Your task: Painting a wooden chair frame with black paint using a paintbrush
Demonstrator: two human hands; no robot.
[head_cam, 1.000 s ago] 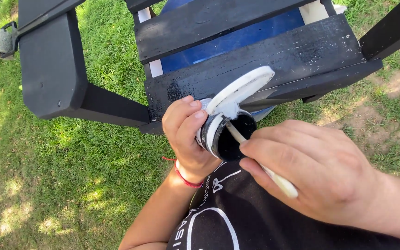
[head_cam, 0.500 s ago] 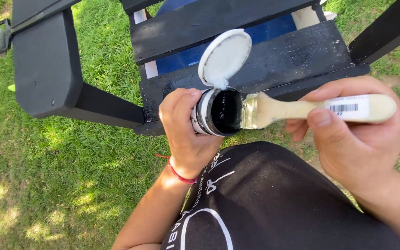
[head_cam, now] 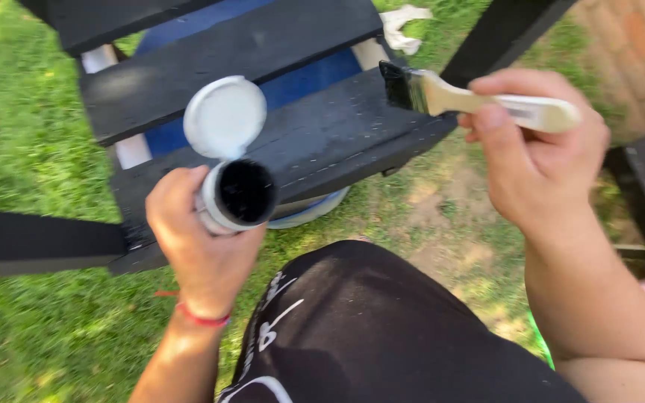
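Across the top of my view runs the black slatted wooden seat, standing on grass. Below it my right hand is clenched round the pale handle of a paintbrush (bristles black with paint), held above the slats. My left hand grips a small open paint tin, its white lid flipped up.

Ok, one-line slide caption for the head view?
Left hand holds an open container of black paint; right hand lifts a black-tipped brush over black-painted wooden slats.
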